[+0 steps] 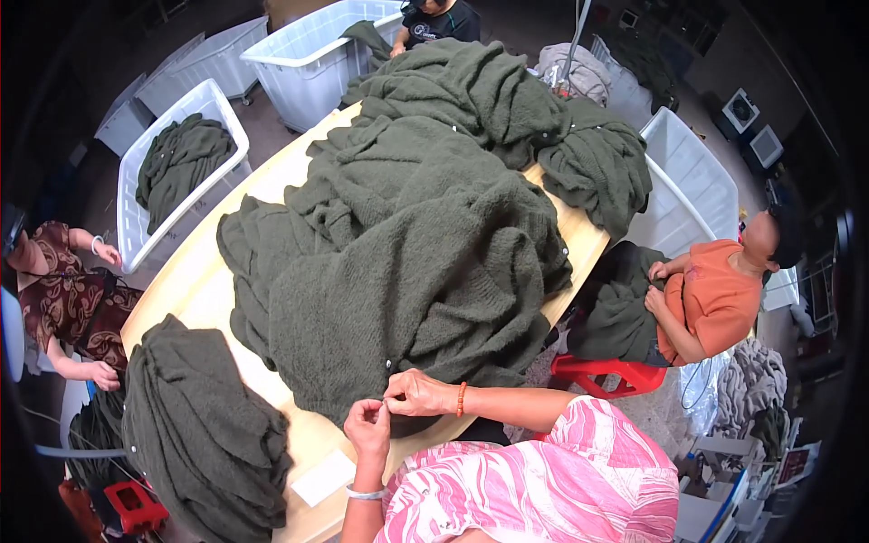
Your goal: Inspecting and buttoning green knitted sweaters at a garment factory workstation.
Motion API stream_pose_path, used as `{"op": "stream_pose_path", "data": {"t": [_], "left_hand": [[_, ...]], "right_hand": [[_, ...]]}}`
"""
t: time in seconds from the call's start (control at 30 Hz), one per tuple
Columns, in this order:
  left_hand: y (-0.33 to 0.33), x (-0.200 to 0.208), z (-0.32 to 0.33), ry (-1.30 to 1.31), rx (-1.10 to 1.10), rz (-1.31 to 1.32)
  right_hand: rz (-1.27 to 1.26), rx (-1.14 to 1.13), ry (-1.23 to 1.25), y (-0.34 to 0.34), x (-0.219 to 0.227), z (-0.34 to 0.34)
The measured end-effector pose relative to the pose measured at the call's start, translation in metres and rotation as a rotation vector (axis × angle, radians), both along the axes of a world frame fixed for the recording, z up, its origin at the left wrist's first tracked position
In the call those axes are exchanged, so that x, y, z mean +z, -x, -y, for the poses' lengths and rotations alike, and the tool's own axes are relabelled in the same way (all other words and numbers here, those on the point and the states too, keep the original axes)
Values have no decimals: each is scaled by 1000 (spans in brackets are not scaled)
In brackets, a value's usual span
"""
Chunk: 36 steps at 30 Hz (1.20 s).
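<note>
My left hand [367, 429], with a pale bangle on its wrist, is closed in a pinch at the near edge of the table. Its fingertips meet those of my right hand [422, 395], also pinched and wearing a reddish bead bracelet. Whatever is between the fingers is too small to make out. Right beyond them a large heap of dark green knitted cloth [389, 262] spreads over the table. A small pale dot [388, 364] shows on its edge near my right hand.
The light wooden table [190, 308] also bears a folded green knit pile [204, 425] and a white card [323, 478]. White bins [240, 136] stand around. A person in orange [715, 299] sits at right on a red stool [611, 376]; others are at left and far side.
</note>
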<state>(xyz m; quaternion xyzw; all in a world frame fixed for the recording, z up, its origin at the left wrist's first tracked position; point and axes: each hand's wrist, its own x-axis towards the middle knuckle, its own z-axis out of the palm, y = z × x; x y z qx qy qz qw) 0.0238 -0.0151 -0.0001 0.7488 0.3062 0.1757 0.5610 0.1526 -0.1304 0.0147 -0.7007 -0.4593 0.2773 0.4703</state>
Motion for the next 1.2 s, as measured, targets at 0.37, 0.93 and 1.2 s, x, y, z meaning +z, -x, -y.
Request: {"op": "stream_pose_path", "data": {"t": [0.37, 0.93, 1.2], "left_hand": [[6, -1, 1, -208, -109, 1], [2, 13, -24, 1328, -63, 161], [7, 8, -31, 848, -153, 108]], "right_hand": [[22, -192, -70, 19, -4, -2], [-657, -105, 42, 0, 15, -8], [-735, -132, 43, 2, 10, -2]]}}
